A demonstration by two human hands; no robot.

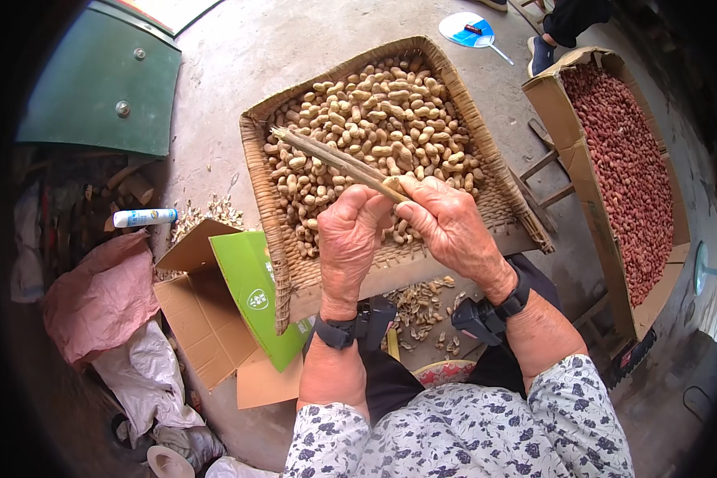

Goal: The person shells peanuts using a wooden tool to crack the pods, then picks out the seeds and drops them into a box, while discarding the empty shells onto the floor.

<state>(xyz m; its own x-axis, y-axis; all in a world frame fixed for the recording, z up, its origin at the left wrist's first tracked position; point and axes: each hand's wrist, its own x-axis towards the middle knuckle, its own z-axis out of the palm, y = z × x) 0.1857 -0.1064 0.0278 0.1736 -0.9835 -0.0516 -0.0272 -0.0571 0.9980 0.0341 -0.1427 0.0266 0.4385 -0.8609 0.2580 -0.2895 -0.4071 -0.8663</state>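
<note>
A split wooden stick [334, 158] slants over the unshelled peanuts [388, 113] in a woven wicker tray [346, 272]. My right hand [454, 215] grips its near end between thumb and fingers. One peanut [394, 183] shows at that end, beside my right fingertips. Close by on the left, my left hand [354, 233] is curled just below the stick, thumb and forefinger together. Whether something sits inside those fingers is hidden. The tray's near edge lies under both wrists, above my lap.
At right, a cardboard box [549, 119] of red shelled peanuts [624, 185] rests on a wooden stool frame [541, 164]. Empty shells [418, 308] lie below the tray. An open green-and-brown carton [245, 287], sacks [104, 293], a spray can [145, 217] and a hand fan [469, 31] surround it. Another person's shoe [541, 55] shows behind.
</note>
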